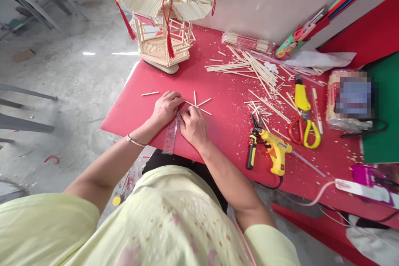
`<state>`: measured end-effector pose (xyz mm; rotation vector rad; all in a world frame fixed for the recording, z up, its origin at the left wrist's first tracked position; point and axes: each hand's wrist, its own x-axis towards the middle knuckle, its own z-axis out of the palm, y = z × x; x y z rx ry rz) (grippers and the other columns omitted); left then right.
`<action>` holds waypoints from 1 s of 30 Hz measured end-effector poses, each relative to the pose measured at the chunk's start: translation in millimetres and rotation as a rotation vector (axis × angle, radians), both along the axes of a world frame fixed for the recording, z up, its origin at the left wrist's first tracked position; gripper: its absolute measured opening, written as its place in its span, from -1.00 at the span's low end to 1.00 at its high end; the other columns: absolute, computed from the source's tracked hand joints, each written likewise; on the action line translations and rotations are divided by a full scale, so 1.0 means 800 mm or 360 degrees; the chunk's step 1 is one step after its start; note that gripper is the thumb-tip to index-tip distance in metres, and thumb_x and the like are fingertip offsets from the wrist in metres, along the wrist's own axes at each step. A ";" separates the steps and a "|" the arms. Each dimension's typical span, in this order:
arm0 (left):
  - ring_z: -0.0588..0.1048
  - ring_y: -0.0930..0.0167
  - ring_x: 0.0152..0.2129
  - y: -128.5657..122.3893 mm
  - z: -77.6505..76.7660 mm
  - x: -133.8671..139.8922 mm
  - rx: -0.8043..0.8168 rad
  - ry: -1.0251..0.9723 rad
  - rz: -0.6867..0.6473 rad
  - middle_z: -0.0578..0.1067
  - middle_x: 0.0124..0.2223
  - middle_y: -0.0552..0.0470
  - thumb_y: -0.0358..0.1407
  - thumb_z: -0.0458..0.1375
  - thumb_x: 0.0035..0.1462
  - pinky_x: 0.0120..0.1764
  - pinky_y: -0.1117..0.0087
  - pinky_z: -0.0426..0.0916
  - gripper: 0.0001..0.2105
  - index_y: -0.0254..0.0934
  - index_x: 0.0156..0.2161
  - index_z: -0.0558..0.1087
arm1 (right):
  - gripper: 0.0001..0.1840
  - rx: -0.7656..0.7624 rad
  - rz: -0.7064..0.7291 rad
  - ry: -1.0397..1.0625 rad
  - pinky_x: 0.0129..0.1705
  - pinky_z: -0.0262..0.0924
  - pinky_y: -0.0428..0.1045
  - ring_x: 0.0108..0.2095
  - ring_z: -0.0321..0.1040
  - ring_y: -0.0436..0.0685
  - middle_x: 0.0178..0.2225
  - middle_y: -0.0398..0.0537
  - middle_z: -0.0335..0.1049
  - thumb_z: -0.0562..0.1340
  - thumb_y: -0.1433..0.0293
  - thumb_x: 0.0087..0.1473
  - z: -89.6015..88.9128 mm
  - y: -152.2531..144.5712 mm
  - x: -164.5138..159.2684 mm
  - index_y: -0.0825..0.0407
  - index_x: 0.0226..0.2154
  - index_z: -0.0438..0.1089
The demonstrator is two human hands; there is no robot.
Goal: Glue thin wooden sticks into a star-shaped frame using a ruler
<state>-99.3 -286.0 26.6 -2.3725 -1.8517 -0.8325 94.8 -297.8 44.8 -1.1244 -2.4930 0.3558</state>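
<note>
On the red tabletop, my two hands work close together over a small star of thin wooden sticks. My left hand has its fingers bent and pressed together at the star's left side; whatever is under the fingertips is hidden. Curled close to the star's near side is my right hand, its thumb and fingers together beside a clear plastic ruler. The ruler lies between both hands and juts over the table's front edge. One loose stick rests left of my left hand.
A stick-built pagoda model with red tassels stands at the back left. Rightward lie scattered sticks, black-yellow pliers, a yellow glue gun with a cord, and red-yellow scissors. A wall rises behind.
</note>
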 end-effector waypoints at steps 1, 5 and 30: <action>0.47 0.26 -0.16 0.000 0.000 0.000 -0.0001 -0.0001 0.0000 0.61 -0.03 -0.12 -0.46 0.02 0.32 -0.09 0.22 0.42 -0.65 -0.18 -0.05 0.65 | -0.64 -0.0004 0.0000 0.0002 0.02 0.28 0.07 0.02 0.30 0.24 -0.04 0.11 0.40 0.08 0.31 0.51 0.000 0.000 0.000 -0.03 0.03 0.59; 0.48 0.27 -0.16 0.000 -0.001 0.000 0.0022 0.0002 0.0007 0.62 -0.05 -0.12 -0.45 0.01 0.33 -0.10 0.23 0.42 -0.65 -0.18 -0.06 0.65 | -0.66 -0.0009 -0.0009 0.0012 0.03 0.29 0.07 0.03 0.30 0.25 -0.03 0.11 0.40 0.10 0.32 0.50 -0.001 0.000 0.000 -0.04 0.04 0.59; 0.47 0.27 -0.17 0.002 -0.003 -0.002 0.0053 0.0011 -0.0026 0.62 -0.04 -0.12 -0.48 0.02 0.32 -0.11 0.23 0.41 -0.66 -0.20 -0.05 0.65 | -0.68 0.0048 0.0005 0.0062 -0.03 0.31 0.08 0.00 0.32 0.25 -0.08 0.10 0.42 0.11 0.33 0.50 -0.004 0.000 0.001 -0.01 -0.04 0.60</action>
